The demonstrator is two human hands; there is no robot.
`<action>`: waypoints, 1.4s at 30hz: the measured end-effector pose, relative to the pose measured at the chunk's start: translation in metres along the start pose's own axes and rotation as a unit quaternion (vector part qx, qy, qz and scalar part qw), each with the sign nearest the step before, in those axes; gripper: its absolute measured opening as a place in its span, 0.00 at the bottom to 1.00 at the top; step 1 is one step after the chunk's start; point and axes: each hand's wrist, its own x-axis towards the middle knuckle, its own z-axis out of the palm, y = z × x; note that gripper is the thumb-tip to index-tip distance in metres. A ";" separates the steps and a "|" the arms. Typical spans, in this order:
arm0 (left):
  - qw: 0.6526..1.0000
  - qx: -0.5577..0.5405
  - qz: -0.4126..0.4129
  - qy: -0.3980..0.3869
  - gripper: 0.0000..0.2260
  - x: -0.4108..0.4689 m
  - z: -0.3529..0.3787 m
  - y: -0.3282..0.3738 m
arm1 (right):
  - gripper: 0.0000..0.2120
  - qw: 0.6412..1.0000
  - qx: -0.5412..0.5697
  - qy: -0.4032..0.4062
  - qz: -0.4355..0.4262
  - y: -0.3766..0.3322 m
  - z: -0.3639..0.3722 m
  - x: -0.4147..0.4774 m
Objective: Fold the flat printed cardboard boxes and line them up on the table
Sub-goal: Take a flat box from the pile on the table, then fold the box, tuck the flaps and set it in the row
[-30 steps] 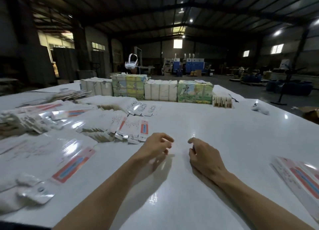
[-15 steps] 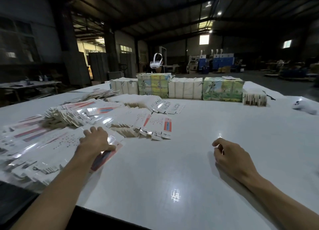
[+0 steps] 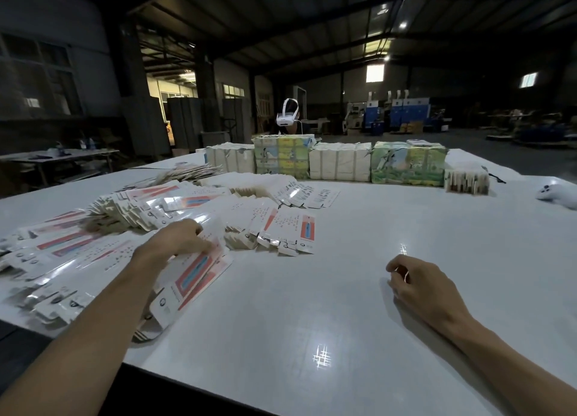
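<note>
Your left hand (image 3: pixel 175 244) pinches the far end of a flat printed box (image 3: pixel 195 278) lying on the pile (image 3: pixel 78 253) at the worktop's (image 3: pixel 312 290) left side, and the box runs back beside your wrist. Your right hand (image 3: pixel 418 286) rests well apart on the worktop, fingers (image 3: pixel 396 265) loosely curled, holding nothing.

Bare table (image 3: pixel 343 290) lies open centre-right; flat box piles (image 3: pixel 131 215) (left) and stacked bundles (image 3: pixel 340 165) behind hem it.

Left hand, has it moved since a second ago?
Yes. The left hand moved left, off the bare table and onto the pile of flat boxes.
</note>
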 end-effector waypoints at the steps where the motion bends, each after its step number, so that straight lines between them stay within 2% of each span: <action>1: 1.000 -0.011 0.015 -0.004 0.14 -0.001 -0.004 0.006 | 0.08 1.000 0.001 -0.001 -0.001 0.000 0.000 0.000; 5: 0.988 -0.113 0.101 0.014 0.06 -0.009 -0.010 0.049 | 0.09 1.000 0.026 0.001 0.006 0.003 0.000 0.002; 8: 0.960 -0.233 0.148 -0.056 0.08 -0.019 0.008 0.099 | 0.09 0.997 0.076 0.015 0.013 0.005 0.000 0.004; 10: 0.921 -0.325 0.157 -0.143 0.12 -0.025 0.031 0.135 | 0.10 0.992 0.120 0.039 0.011 0.004 -0.002 0.004; 13: 0.836 -0.449 0.172 -0.266 0.14 -0.033 0.070 0.183 | 0.10 0.980 0.177 0.086 0.003 0.001 -0.006 0.004; 17: 0.744 -0.528 0.159 -0.378 0.20 -0.048 0.112 0.231 | 0.10 0.972 0.177 0.154 -0.015 0.000 -0.011 0.005; 19: 0.720 -0.547 0.160 -0.396 0.27 -0.057 0.127 0.250 | 0.12 0.967 0.195 0.161 -0.020 0.000 -0.013 0.006; 22: 0.726 -0.569 0.150 -0.354 0.33 -0.068 0.149 0.266 | 0.15 0.971 0.178 0.156 -0.029 0.004 -0.013 0.008; 24: 0.705 -0.601 0.145 -0.347 0.35 -0.071 0.159 0.266 | 0.16 0.980 0.121 0.154 -0.034 0.008 -0.012 0.010; 29: 0.707 -0.614 0.182 -0.301 0.28 -0.073 0.160 0.255 | 0.17 0.988 0.119 0.088 -0.045 0.004 -0.010 0.011; 34: 0.693 -0.633 0.163 -0.304 0.34 -0.076 0.157 0.252 | 0.17 0.991 0.056 0.086 -0.086 0.000 -0.020 0.017; 37: 0.703 -0.627 0.161 -0.293 0.30 -0.072 0.158 0.252 | 0.17 0.990 -0.013 0.061 -0.124 0.000 -0.029 0.025; 42: 0.722 -0.610 0.165 -0.283 0.28 -0.067 0.161 0.253 | 0.15 0.988 0.011 0.058 -0.140 0.007 -0.022 0.025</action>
